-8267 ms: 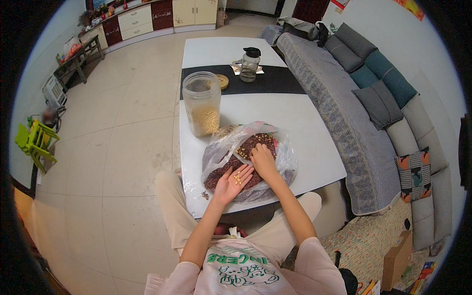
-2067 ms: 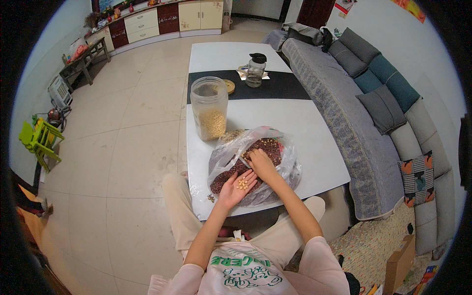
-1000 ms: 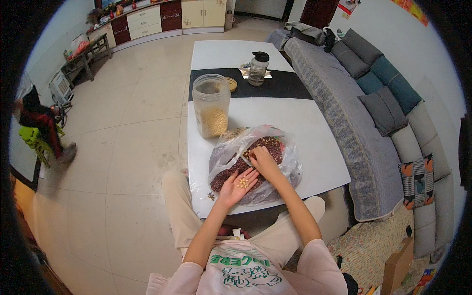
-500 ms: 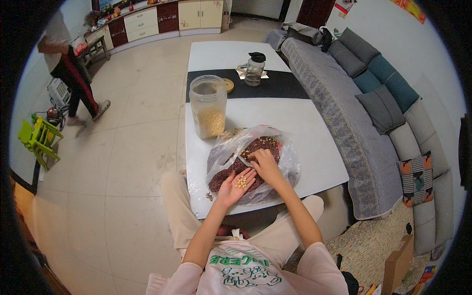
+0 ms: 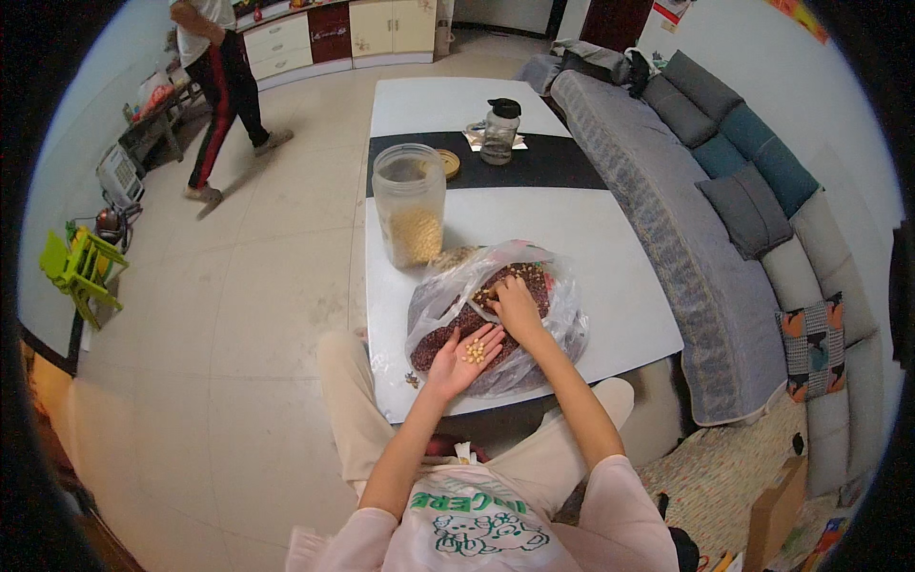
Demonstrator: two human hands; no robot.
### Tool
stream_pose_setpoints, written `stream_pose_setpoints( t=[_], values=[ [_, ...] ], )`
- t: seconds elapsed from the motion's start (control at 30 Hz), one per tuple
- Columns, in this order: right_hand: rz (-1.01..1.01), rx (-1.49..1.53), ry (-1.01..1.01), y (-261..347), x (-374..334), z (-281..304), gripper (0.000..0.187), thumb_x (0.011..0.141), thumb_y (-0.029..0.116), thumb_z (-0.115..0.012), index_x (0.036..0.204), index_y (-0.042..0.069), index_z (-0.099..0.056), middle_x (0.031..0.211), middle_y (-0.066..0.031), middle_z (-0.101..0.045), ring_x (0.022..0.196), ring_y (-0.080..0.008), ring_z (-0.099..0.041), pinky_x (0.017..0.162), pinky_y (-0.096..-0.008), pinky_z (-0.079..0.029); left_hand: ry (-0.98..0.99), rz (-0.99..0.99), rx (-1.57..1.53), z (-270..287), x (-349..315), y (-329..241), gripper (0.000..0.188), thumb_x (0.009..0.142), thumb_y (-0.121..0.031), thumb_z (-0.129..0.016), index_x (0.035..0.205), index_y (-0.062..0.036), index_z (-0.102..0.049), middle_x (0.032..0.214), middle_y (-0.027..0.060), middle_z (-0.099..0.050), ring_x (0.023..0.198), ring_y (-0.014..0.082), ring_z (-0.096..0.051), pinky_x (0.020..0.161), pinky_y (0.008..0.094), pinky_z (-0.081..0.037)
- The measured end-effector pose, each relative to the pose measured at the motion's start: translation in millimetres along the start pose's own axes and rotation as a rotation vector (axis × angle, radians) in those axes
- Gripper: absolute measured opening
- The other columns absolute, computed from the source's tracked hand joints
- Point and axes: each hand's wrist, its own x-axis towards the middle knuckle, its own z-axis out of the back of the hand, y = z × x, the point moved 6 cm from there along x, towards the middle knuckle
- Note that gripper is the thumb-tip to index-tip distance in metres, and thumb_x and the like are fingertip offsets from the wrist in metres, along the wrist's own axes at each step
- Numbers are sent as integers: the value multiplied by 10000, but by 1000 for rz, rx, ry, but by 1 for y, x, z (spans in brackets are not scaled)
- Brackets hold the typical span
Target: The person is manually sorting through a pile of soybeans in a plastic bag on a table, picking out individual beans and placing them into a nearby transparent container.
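In the clear bag (image 5: pixel 562 315), right hand (image 5: pixel 515 307) fingertips buried among beans.

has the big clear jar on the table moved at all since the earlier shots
No. The clear jar stands where it did, at the near edge of the table's black stripe on the left side, just beyond the plastic bag. Small shifts in the picture come from the head camera.

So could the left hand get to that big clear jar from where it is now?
Probably yes. The jar stands open-topped on the white table just beyond the plastic bag, nothing between. But the left hand lies palm-up, cupping yellow kernels.
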Motion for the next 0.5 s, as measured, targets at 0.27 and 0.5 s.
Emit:
stream_pose_setpoints(
  t=[0.27, 0.5],
  values=[
    [75, 44, 9, 7, 0, 7, 247, 706, 143, -616, 888, -11, -549, 927, -140, -488, 918, -297, -462, 792, -374, -420, -15, 3, 9, 3, 1, -1, 568, 922, -360, -273, 1290, 71, -234, 1339, 205, -281, 1252, 284, -280, 1053, 399, -214],
    [157, 85, 48, 5, -4, -2, 208, 714, 144, -590, 847, -12, -554, 885, -144, -528, 909, -294, -469, 806, -379, -404, -21, 4, 25, 2, 1, 0, 568, 924, -365, -265, 1288, 71, -238, 1334, 203, -290, 1245, 284, -292, 1052, 397, -218]
  ],
)
